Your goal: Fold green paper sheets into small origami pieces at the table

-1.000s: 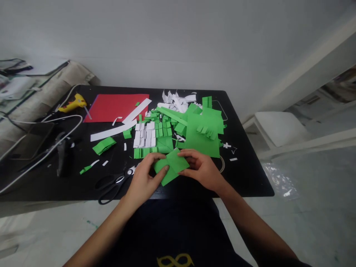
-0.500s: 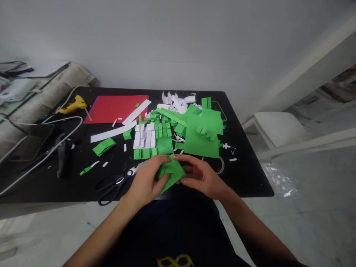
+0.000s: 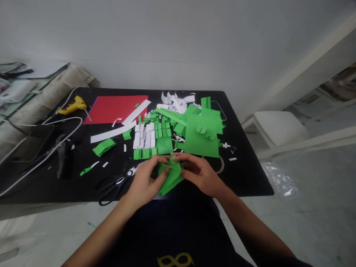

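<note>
Both of my hands hold one piece of green paper (image 3: 172,178) just above the near edge of the black table (image 3: 250,178). My left hand (image 3: 144,181) pinches its left side with thumb and fingers closed. My right hand (image 3: 198,174) grips its right side, fingers curled onto the top fold. The paper is bent upward in the middle. Black-handled scissors (image 3: 111,185) lie on the table just left of my left hand.
A heap of green and white paper strips (image 3: 155,135) and a larger green sheet (image 3: 201,135) lie beyond my hands. A red sheet (image 3: 116,107), a yellow glue gun (image 3: 72,104), and white cables (image 3: 41,141) sit at the left. A white chair (image 3: 278,128) stands right.
The green paper lay flat under my fingers a second ago; now both hands have lifted and folded it inward, so it looks narrower and bent.
</note>
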The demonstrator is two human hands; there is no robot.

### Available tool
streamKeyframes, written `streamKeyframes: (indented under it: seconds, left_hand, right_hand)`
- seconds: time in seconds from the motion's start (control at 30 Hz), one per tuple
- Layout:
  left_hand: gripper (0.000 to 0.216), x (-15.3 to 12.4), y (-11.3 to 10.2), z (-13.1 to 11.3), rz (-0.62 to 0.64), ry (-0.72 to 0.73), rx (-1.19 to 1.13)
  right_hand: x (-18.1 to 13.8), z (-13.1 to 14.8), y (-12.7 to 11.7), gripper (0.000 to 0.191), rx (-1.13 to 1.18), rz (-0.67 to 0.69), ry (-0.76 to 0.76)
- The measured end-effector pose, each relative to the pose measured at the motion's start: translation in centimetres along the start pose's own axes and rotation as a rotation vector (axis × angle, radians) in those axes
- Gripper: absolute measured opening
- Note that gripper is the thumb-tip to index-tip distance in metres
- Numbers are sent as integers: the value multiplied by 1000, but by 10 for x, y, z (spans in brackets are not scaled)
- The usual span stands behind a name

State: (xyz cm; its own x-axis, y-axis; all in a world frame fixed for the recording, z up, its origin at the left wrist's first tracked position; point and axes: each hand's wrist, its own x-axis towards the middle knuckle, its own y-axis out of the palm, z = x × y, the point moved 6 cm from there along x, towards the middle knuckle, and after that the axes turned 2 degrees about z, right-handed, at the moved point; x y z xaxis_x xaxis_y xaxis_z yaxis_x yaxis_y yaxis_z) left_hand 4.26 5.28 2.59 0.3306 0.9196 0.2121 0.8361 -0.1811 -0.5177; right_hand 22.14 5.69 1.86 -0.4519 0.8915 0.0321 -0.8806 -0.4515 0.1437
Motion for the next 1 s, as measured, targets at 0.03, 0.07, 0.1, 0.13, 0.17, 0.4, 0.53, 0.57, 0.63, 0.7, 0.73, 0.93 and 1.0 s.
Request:
streamKeyframes:
  seconds: [0.03, 0.07, 0.1, 0.13, 0.17, 0.4, 0.53, 0.57, 0.63, 0.7, 0.73, 0.93, 1.0]
  left_hand:
    - [5, 0, 1, 0, 4, 4, -8]
    - [7, 0, 1, -1, 9, 8, -17]
    - [8, 0, 2, -2, 11, 13, -25]
    - [10, 0, 2, -3, 9, 23, -26]
    - [11, 0, 2, -4, 4, 44, -16]
    - [13, -4, -3, -21, -116, 412, 377]
    - [14, -9, -2, -20, -104, 479, 436]
    - [14, -10, -1, -20, -97, 475, 422]
    - [12, -9, -1, -21, -86, 457, 385]
    - [13, -8, -2, -23, -86, 423, 323]
    - [15, -7, -3, -24, -88, 405, 278]
    - [30, -2, -6, -25, -102, 337, 76]
    - [31, -2, -7, -25, -105, 343, 78]
  right_hand:
    - [0, 0, 1, 30, 1, 8, -3]
    - [1, 1, 2, 31, 1, 20, -5]
    - [1, 2, 2, 33, -1, 31, -7]
    - [1, 3, 2, 34, -7, 39, -12]
    - [1, 5, 2, 36, -16, 45, -21]
    - [0, 8, -3, 40, -114, 9, -68]
    - [0, 7, -3, 37, -96, 10, -78]
    - [0, 6, -3, 36, -86, 9, -73]
    - [0, 4, -3, 34, -56, 5, -53]
    - [0, 2, -3, 32, -9, -10, -41]
    - [0, 1, -3, 31, 13, -19, -41]
    - [-3, 0, 0, 36, 91, 8, -53]
    - [-4, -2, 2, 42, 123, 34, -32]
